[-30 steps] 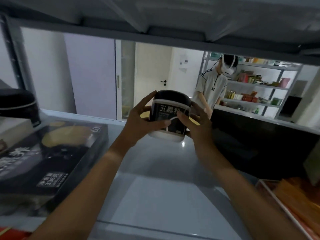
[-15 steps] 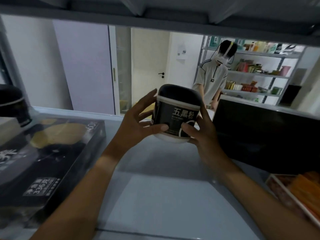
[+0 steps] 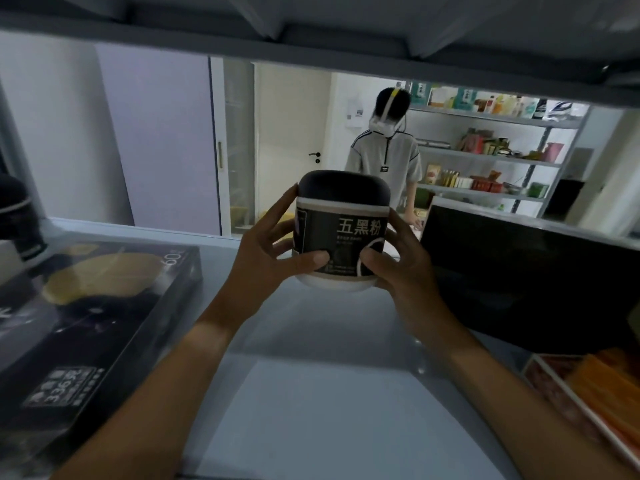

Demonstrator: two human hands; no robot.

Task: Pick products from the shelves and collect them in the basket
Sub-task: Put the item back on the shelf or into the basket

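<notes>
A round black jar with a dark lid, a white band and white Chinese lettering is held just above the grey shelf board. My left hand grips its left side, thumb across the label. My right hand grips its right side, thumb on the front near the base. The jar is upright, tilted slightly. No basket is in view.
A flat black box lies on the shelf at left, with a dark jar behind it. A black box stands at right, a red-orange package below it. The shelf above hangs low. A person stands beyond by stocked shelves.
Both hands have lifted the jar slightly and drawn it closer to me. The view has shifted, so the person behind sits more to the centre.
</notes>
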